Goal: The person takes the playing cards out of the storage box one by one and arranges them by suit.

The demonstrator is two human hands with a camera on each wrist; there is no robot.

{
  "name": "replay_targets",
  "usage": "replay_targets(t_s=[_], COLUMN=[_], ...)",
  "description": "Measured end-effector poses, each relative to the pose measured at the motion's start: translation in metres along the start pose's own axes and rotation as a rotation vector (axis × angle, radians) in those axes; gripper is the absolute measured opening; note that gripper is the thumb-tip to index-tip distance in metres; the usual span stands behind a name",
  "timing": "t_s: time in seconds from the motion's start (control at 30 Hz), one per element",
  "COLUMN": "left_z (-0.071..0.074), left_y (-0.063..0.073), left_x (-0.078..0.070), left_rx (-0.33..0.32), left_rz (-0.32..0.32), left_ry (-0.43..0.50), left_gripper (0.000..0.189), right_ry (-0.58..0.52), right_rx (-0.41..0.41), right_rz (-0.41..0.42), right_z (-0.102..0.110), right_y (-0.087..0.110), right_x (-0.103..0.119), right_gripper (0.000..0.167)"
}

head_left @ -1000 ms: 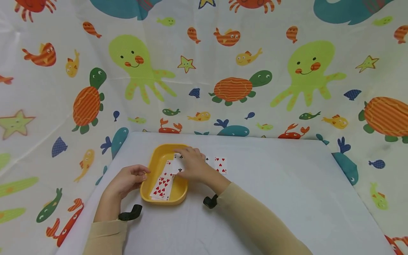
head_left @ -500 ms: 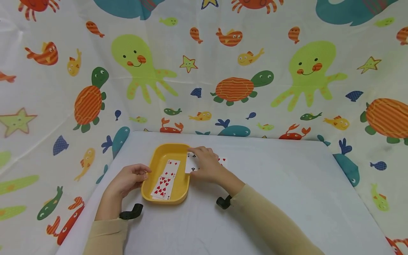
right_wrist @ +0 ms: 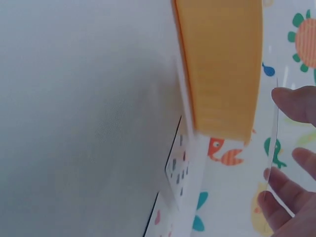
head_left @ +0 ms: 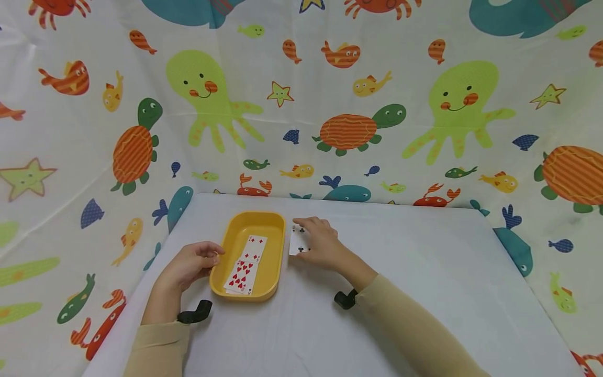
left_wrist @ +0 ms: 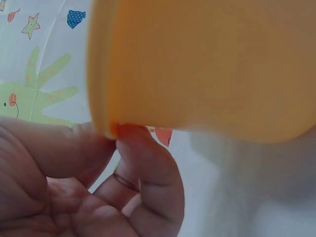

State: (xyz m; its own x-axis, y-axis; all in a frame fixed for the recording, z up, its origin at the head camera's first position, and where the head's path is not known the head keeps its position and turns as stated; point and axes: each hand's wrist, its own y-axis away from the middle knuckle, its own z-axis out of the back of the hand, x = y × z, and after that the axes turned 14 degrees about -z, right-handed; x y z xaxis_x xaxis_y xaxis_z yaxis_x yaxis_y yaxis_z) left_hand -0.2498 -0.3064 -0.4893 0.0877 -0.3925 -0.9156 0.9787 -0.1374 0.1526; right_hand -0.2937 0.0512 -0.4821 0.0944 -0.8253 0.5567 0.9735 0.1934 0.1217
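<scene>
My left hand [head_left: 195, 262] pinches the left rim of a yellow tray [head_left: 278, 262]; in the left wrist view thumb and fingertip meet at the rim [left_wrist: 101, 74]. Inside the tray lie a diamonds card [head_left: 253, 247] and a hearts card [head_left: 242, 275], which overlap, with another card's edge beneath. To the right of the tray, my right hand [head_left: 322, 243] holds a clubs playing card [head_left: 298, 242] by its edges. The right wrist view shows this card edge-on [right_wrist: 274, 133], thumb at one end and fingertips at the other, raised above the table.
Two more cards, one with dark marks [right_wrist: 177, 168] and one with red marks [right_wrist: 159, 217], lie on the white table [head_left: 424, 272] beside the tray; the right hand hides them in the head view. A sea-animal printed curtain [head_left: 292, 115] hangs behind and at both sides.
My right hand has carried the clubs card rightward, from over the tray to beside it, and now covers the cards on the table. The left hand keeps its hold on the rim.
</scene>
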Motion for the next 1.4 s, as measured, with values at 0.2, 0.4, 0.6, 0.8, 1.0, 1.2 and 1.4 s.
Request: replay_targets(t_s=[0.2,0.4,0.6,0.8,1.0,1.2,1.4], left_z=[0.001,0.001,0.001,0.002,0.002,0.001,0.001], left_y=[-0.001,-0.002,-0.002,-0.002,-0.001,0.0,-0.001], left_x=[0.0,0.001,0.001,0.002,0.004,0.005,0.005], left_rx=[-0.003,-0.006,-0.004,-0.005,-0.009,-0.01,-0.012], left_rz=[0.003,0.003,-0.001,-0.005,-0.001,-0.005,-0.01], left_ry=[0.002,0.002,0.008,0.018,0.016,0.027,0.035], left_gripper=[0.031,0.031,0.03,0.03,0.03,0.029,0.029], right_ry=[-0.003,-0.027,-0.028,-0.021,-0.007,0.016,0.018], right_rx=[-0.025,-0.038,-0.045,-0.049,-0.049,-0.043,-0.011], right_rz=[-0.007,-0.028,-0.039,-0.046,-0.058,-0.114,-0.166], right_z=[0.005,0.011,0.015,0.019,0.022,0.023,0.028], right_y=[0.001,0.005,0.006,0.006,0.007,0.009,0.01], right_x=[-0.015,-0.031,-0.048,-0.063,-0.076,-0.09,-0.1], right_gripper=[0.089,0.089,0.089,0.089,0.089,0.088,0.089])
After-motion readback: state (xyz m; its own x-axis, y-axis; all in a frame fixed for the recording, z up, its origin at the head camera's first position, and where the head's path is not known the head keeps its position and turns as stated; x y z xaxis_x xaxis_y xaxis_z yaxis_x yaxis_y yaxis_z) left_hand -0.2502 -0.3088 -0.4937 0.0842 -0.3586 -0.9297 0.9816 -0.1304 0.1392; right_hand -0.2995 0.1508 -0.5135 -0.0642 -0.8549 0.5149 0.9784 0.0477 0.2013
